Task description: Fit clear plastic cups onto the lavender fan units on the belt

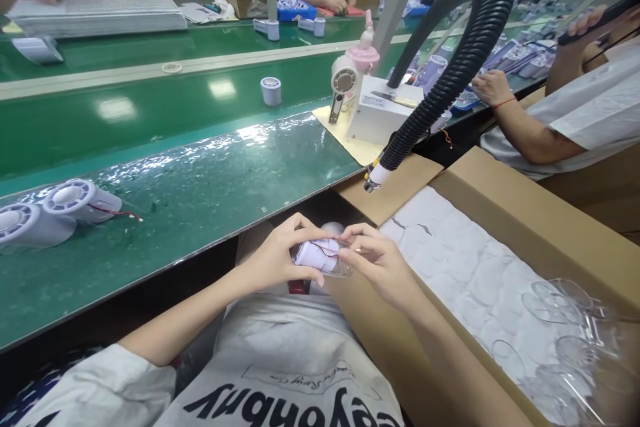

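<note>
My left hand (280, 255) is wrapped round a small lavender cylindrical part (316, 255), its thumb below and its fingers above. Thin red and dark wires run over the part, and a clear plastic piece shows around its right end. The fingertips of my right hand (377, 260) pinch the wires at that end. Both hands are over my lap, just off the bench edge. On the bench at the far left lie two lavender fan units (83, 199), one trailing a red wire with a small white connector.
A black flexible hose (445, 87) arches down to a metal nozzle right of centre. The cardboard box (530, 213) at right holds clear plastic pieces (570, 333). A white device (377, 110) stands on the bench (200, 193). Co-workers sit across the green belt (165, 107) and at right.
</note>
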Demonstrator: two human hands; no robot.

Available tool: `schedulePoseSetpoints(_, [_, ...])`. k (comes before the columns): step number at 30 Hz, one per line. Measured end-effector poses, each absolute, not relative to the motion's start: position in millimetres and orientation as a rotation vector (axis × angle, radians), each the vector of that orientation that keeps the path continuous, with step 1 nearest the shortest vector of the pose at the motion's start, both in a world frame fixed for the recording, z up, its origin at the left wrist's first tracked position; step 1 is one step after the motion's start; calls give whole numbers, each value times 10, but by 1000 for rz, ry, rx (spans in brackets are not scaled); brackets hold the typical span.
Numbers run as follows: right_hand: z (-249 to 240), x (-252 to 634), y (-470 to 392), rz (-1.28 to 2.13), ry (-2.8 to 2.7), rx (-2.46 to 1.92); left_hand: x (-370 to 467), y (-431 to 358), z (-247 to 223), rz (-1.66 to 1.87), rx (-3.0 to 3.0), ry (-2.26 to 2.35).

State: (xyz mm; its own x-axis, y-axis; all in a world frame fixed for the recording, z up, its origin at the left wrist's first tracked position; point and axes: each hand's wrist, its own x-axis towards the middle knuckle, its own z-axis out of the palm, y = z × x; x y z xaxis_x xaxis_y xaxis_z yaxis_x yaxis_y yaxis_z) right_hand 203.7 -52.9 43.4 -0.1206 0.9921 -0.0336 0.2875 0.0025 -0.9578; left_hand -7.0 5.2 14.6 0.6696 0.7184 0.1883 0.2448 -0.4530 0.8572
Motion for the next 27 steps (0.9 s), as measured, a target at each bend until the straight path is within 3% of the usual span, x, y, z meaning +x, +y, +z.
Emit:
schedulePoseSetpoints(8, [287,2125,-510,1324,-1195,-1190,-72,-11,118,604,1712,631])
schedulePoseSetpoints(13, [317,2121,-617,915,-1802,-1197,-90,-69,118,589,1368,682])
schedulePoseSetpoints(16, [326,2129,-664,812,-1885,-1170,-112,-65,135,532,1392,670])
schedulePoseSetpoints(27, [375,2146,-713,1314,-1552,-1187,-154,-77,179,612,1554,491])
